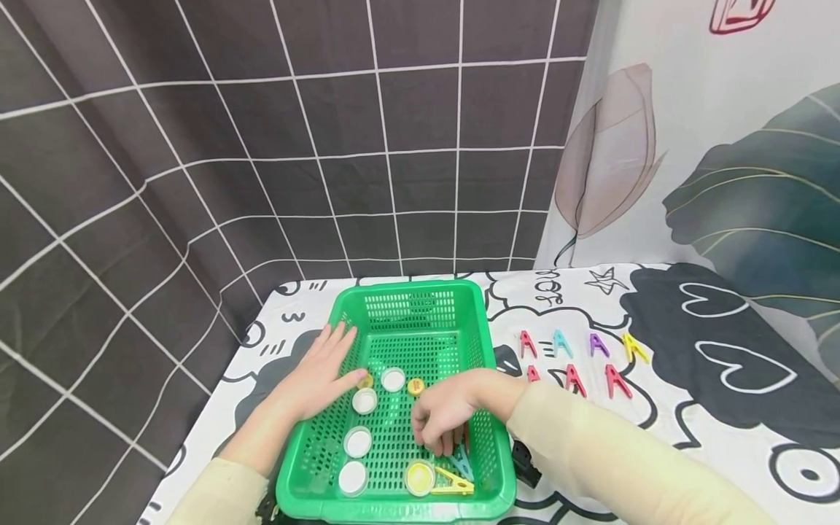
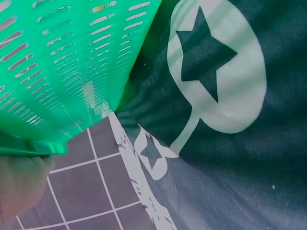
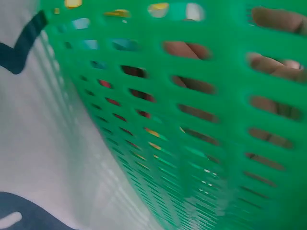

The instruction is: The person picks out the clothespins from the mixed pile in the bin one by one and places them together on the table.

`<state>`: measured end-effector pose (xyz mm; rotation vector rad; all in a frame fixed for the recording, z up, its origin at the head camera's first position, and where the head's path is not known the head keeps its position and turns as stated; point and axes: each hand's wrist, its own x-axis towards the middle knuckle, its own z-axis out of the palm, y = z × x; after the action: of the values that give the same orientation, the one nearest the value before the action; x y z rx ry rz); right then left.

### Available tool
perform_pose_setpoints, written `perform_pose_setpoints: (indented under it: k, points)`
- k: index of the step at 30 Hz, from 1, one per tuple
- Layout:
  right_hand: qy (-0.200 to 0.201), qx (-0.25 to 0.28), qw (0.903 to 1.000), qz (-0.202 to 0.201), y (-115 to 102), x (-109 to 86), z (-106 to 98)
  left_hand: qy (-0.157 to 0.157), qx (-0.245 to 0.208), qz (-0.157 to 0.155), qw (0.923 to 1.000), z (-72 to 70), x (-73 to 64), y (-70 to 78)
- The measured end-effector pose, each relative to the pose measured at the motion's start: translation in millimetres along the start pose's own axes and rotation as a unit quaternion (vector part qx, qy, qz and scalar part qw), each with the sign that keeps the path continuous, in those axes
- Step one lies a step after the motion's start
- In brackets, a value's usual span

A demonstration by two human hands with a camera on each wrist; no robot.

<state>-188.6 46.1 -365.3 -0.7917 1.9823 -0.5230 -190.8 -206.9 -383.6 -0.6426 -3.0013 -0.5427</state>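
Observation:
A green plastic basket (image 1: 398, 510) stands on the table, seen from above in the head view. My left hand (image 1: 326, 372) rests over its left rim with fingers straight. My right hand (image 1: 442, 412) reaches down inside at the right, fingers bent toward the basket floor. By those fingertips lie a blue clothespin (image 1: 462, 464) and a red clothespin (image 1: 467, 437), both partly hidden; I cannot tell whether the fingers pinch one. Closer to the front are a yellow clothespin (image 1: 453, 483) and a round yellow-centred lid (image 1: 420, 477). Through the basket's slots, the right wrist view shows my fingers (image 3: 192, 50).
Several white round lids (image 1: 357, 442) lie along the basket's left half, with a small yellow cap (image 1: 415, 386) near the middle. Right of the basket, several clothespins (image 1: 617, 381) stand in two rows on the patterned cloth (image 1: 656, 467). A dark checked curtain (image 1: 420, 182) hangs behind.

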Motion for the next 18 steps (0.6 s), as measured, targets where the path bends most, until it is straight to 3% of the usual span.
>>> perform_pose_setpoints:
  k: [6,10,14,18]
  points:
    - [-0.026,-0.012,0.9994,0.019,2.8,4.7,4.6,0.000,0.002,0.002,1.0000,0.2,0.8,0.3]
    - [0.024,-0.016,0.9993,-0.025,6.1,9.2,4.6,0.000,0.003,0.001,1.0000,-0.4,0.5,1.1]
    - [0.084,-0.027,0.9923,-0.088,9.6,13.6,4.2,0.001,0.003,0.001,1.0000,-0.7,0.2,1.6]
    - [0.052,0.024,0.9947,-0.086,10.5,14.8,6.3,0.001,0.002,0.002,1.0000,-0.1,-0.1,1.2]
